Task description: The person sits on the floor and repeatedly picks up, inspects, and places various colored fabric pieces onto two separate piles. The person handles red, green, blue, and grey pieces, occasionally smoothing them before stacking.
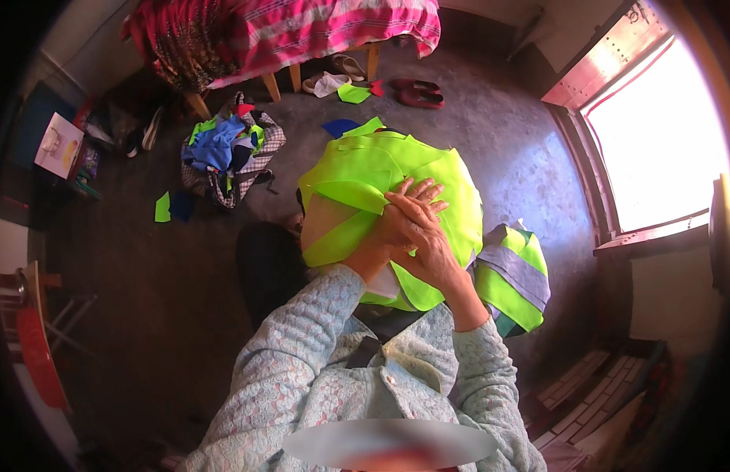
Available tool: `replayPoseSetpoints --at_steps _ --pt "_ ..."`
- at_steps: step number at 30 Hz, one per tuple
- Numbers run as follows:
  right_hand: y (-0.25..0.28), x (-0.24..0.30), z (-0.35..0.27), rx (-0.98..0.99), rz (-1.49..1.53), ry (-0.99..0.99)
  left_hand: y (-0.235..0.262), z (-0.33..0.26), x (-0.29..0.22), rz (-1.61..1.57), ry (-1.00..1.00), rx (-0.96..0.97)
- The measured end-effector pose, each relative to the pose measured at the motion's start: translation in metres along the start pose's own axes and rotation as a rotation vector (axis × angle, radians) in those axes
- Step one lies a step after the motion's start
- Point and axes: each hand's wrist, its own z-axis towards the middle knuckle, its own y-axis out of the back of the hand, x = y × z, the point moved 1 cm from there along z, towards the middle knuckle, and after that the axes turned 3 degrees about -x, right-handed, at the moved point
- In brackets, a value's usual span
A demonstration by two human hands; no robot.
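Over the lap: we find a stack of neon yellow fabric pieces [381, 177] resting on the knees, both hands on its near side.
Left hand [385, 236]: largely hidden under the other hand; it presses on the stack, but we cannot tell whether it pinches a piece or lies flat.
Right hand [424, 236]: laid over the left, fingers [420, 191] spread flat on the top piece; released, pressing rather than clenching.
Top piece: one folded strip [349, 197] lies loose across the stack, its edge free.
Risk, slide: we judge the stack could slip off the far side of the knees, since only its near side is held and the pieces are smooth.
Risk, mix-up: a dropped piece could land among the scraps [172, 207] on the floor [499, 149] or the rag heap [227, 153].
Risk, second stack: the striped yellow-grey bundle [514, 275] sits touching the right forearm; an elbow swing could topple it.
Edges: a bed [302, 39] stands beyond, shoes [416, 93] near it; a window frame [609, 228] closes the right side; a red chair [35, 338] stands far left.
Open room: bare floor lies ahead-right of the stack and to the left of the knees; the right side is tight.
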Motion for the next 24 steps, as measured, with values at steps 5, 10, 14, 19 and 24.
replayPoseSetpoints --at_steps 5,10,14,19,24 --pt "0.002 0.008 0.022 -0.158 -0.064 -0.073 0.006 0.009 -0.004 0.099 0.1 0.14" --pt "0.012 -0.012 0.023 -0.366 -0.179 -0.244 0.019 0.014 -0.004 -0.22 0.12 0.053" --pt "0.015 -0.033 0.004 -0.386 -0.013 -0.48 0.015 0.008 -0.006 -0.274 0.167 0.064" --pt "0.007 -0.063 -0.008 -0.511 0.33 -0.64 0.023 0.015 -0.007 -0.358 0.27 0.182" --pt "0.004 -0.083 -0.009 -0.768 0.559 -0.674 0.023 0.012 -0.008 -0.256 0.175 -0.068"
